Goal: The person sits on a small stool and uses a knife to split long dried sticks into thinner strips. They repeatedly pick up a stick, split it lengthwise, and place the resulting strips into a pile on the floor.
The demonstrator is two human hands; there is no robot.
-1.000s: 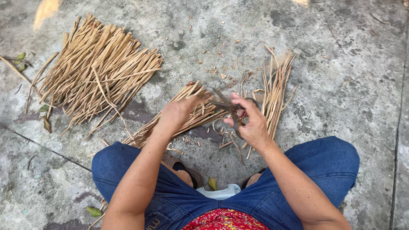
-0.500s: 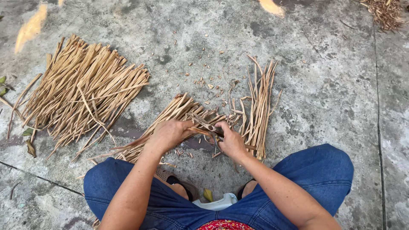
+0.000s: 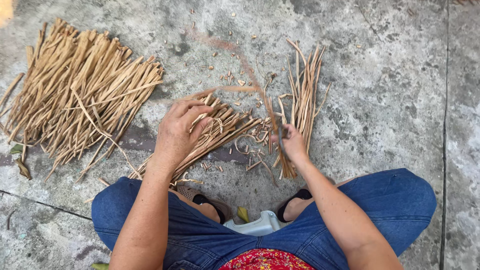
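Dried stalk bundle (image 3: 215, 132) lying on the concrete floor (image 3: 380, 90) before the knees, left hand (image 3: 176, 135) pressing it, fingers loosely curled, right hand (image 3: 292, 142) grip clamped on one thin stalk (image 3: 272, 127), blurred.

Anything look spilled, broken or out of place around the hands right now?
Small cut bits lie scattered over the concrete floor beyond the middle bundle under the left hand. One strip by the right hand shows only as a blur. Nothing looks damaged.
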